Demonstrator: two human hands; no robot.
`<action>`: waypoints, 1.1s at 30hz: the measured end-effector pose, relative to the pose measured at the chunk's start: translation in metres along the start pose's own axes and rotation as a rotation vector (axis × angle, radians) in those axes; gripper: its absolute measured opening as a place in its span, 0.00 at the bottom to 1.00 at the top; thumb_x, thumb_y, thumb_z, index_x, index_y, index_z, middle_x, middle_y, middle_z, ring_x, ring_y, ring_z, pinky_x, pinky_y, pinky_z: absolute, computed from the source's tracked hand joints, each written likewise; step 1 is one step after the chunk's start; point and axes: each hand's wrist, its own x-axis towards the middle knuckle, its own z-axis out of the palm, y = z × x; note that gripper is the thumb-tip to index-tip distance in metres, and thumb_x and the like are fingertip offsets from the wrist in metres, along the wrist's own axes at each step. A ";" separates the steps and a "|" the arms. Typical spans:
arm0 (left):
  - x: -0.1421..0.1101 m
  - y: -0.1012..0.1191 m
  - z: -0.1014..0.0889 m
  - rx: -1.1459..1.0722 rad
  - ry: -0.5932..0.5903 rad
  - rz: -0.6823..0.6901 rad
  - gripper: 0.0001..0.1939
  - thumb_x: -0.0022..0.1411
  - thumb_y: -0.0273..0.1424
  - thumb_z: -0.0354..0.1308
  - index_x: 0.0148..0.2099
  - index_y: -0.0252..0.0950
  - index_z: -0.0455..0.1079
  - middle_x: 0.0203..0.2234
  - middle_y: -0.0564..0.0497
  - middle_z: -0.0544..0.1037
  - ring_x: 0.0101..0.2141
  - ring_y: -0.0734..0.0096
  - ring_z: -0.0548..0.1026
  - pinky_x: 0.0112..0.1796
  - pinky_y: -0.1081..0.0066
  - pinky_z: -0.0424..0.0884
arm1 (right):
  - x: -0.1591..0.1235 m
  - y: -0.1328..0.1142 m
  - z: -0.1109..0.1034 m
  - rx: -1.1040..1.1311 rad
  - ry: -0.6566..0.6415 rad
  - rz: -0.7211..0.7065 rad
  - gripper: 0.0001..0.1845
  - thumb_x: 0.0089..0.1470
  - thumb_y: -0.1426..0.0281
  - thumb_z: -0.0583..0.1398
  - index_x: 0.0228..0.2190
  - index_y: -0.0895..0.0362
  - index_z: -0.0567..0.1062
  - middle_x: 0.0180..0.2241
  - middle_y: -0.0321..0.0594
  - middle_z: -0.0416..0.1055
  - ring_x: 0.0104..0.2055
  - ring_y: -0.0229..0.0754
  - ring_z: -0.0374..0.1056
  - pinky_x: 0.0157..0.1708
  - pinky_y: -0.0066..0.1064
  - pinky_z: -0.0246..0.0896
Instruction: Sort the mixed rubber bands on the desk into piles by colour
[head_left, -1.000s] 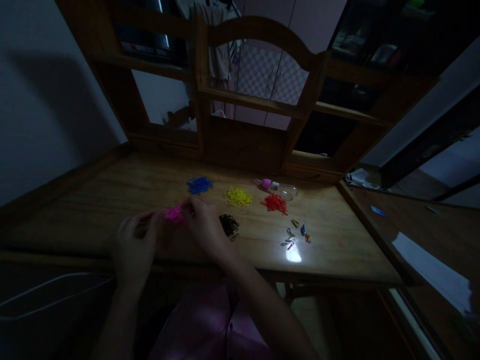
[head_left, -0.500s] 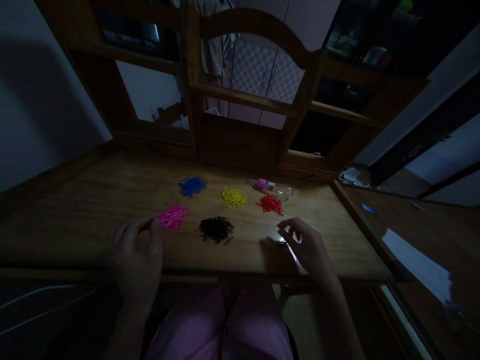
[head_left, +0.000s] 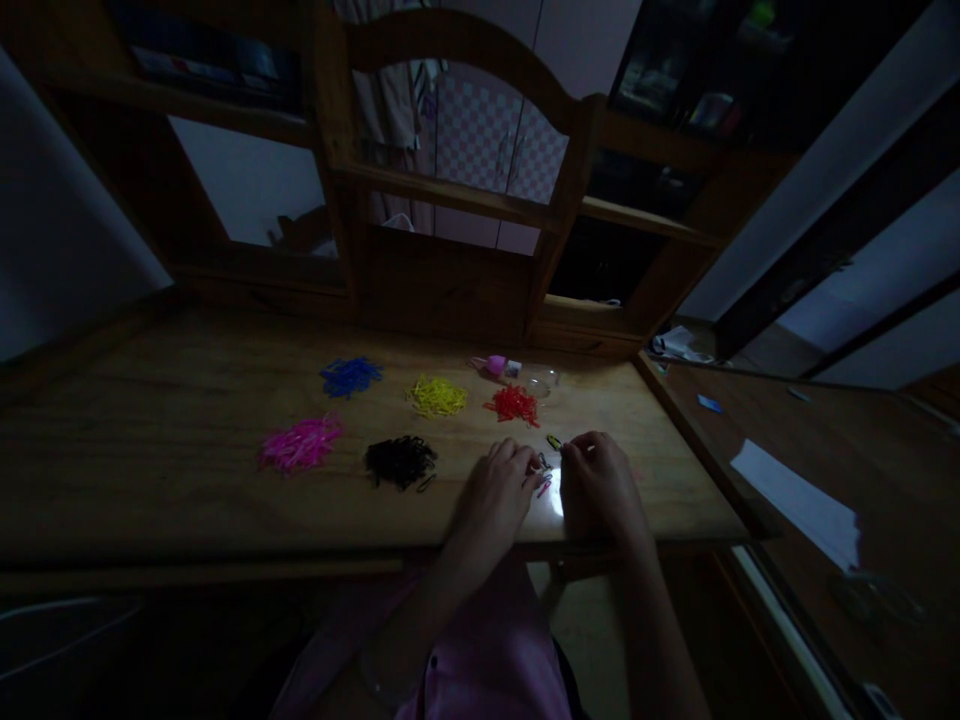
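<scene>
My left hand [head_left: 499, 490] rests low over the table's right part, its fingers curled in a pinch. A small pink piece [head_left: 545, 486] and a dark clip-like piece [head_left: 544, 461] show at its fingertips; whether it grips either is unclear. Just right of them, my right hand [head_left: 606, 480] has thumb and forefinger pinched at the end of a small yellow and black clip-like piece [head_left: 554, 441]. Nearby lie piles of small, thin pieces: red [head_left: 514, 404], yellow [head_left: 437, 397], black [head_left: 400, 462], pink [head_left: 302, 444] and blue [head_left: 351, 376].
A clear bottle with a pink cap [head_left: 496, 366] lies behind the red pile. Wooden shelving [head_left: 450, 290] rises along the back of the table [head_left: 225, 480]. On the surface to the right are white paper [head_left: 796, 500] and a small blue item [head_left: 709, 404].
My left hand has moved right from the pink pile to beside my right hand. The view has shifted, and the yellow and black piece now shows at my right fingertips.
</scene>
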 end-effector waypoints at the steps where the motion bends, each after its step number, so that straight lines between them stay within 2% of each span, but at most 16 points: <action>1: 0.002 -0.001 0.001 0.018 -0.019 0.022 0.02 0.60 0.28 0.60 0.37 0.38 0.69 0.36 0.49 0.72 0.42 0.63 0.69 0.45 0.65 0.65 | 0.001 0.001 0.001 0.024 -0.008 -0.002 0.11 0.57 0.61 0.57 0.31 0.55 0.72 0.33 0.44 0.72 0.35 0.47 0.69 0.35 0.36 0.60; 5: 0.002 0.001 0.001 0.052 -0.065 0.090 0.03 0.61 0.28 0.59 0.34 0.37 0.67 0.35 0.48 0.71 0.42 0.63 0.68 0.45 0.65 0.64 | 0.002 0.005 -0.001 0.102 -0.012 0.020 0.13 0.58 0.59 0.55 0.32 0.55 0.71 0.32 0.42 0.73 0.33 0.46 0.69 0.33 0.35 0.61; 9: 0.003 0.001 0.000 0.003 -0.063 0.105 0.03 0.61 0.28 0.58 0.34 0.38 0.66 0.35 0.49 0.72 0.42 0.64 0.68 0.45 0.65 0.64 | 0.004 0.007 -0.011 0.351 0.035 0.089 0.15 0.56 0.56 0.58 0.33 0.55 0.72 0.30 0.41 0.74 0.33 0.45 0.71 0.33 0.34 0.63; 12: 0.006 -0.004 0.000 -0.101 -0.051 0.045 0.03 0.61 0.27 0.57 0.34 0.38 0.66 0.34 0.50 0.74 0.40 0.65 0.70 0.44 0.66 0.65 | 0.002 0.008 -0.020 0.498 0.083 0.092 0.14 0.54 0.57 0.61 0.34 0.55 0.72 0.32 0.41 0.74 0.34 0.44 0.71 0.34 0.34 0.64; 16: 0.010 -0.013 0.002 -0.224 -0.011 -0.061 0.02 0.60 0.27 0.57 0.36 0.39 0.69 0.34 0.51 0.76 0.38 0.66 0.73 0.41 0.68 0.68 | -0.010 0.005 -0.032 0.559 0.035 0.127 0.17 0.51 0.59 0.64 0.40 0.55 0.74 0.34 0.42 0.75 0.34 0.44 0.71 0.34 0.35 0.65; 20: 0.007 -0.018 -0.002 -0.302 0.041 -0.109 0.06 0.62 0.30 0.56 0.41 0.40 0.72 0.38 0.50 0.77 0.39 0.66 0.74 0.40 0.68 0.69 | -0.031 -0.010 -0.039 0.449 -0.126 0.033 0.12 0.54 0.62 0.62 0.40 0.53 0.77 0.37 0.42 0.76 0.36 0.46 0.71 0.36 0.36 0.65; 24: 0.002 -0.018 -0.008 -0.367 0.101 -0.113 0.09 0.61 0.27 0.55 0.43 0.41 0.73 0.39 0.51 0.75 0.38 0.69 0.75 0.40 0.69 0.70 | -0.043 -0.025 -0.031 0.362 -0.288 -0.124 0.06 0.55 0.66 0.60 0.35 0.50 0.78 0.33 0.38 0.76 0.33 0.44 0.69 0.31 0.33 0.62; 29: -0.004 -0.013 -0.015 -0.367 0.146 -0.112 0.08 0.62 0.28 0.55 0.43 0.40 0.73 0.39 0.50 0.75 0.38 0.69 0.74 0.39 0.70 0.71 | -0.034 -0.030 -0.013 0.140 -0.371 -0.204 0.05 0.56 0.72 0.58 0.34 0.51 0.75 0.35 0.39 0.74 0.36 0.45 0.69 0.36 0.33 0.61; 33: -0.018 -0.004 -0.029 -0.330 0.181 -0.122 0.09 0.63 0.29 0.53 0.43 0.41 0.73 0.39 0.51 0.75 0.40 0.68 0.74 0.41 0.69 0.71 | -0.030 -0.036 -0.012 -0.059 -0.407 -0.256 0.07 0.58 0.75 0.55 0.36 0.53 0.71 0.36 0.43 0.72 0.35 0.46 0.69 0.34 0.33 0.58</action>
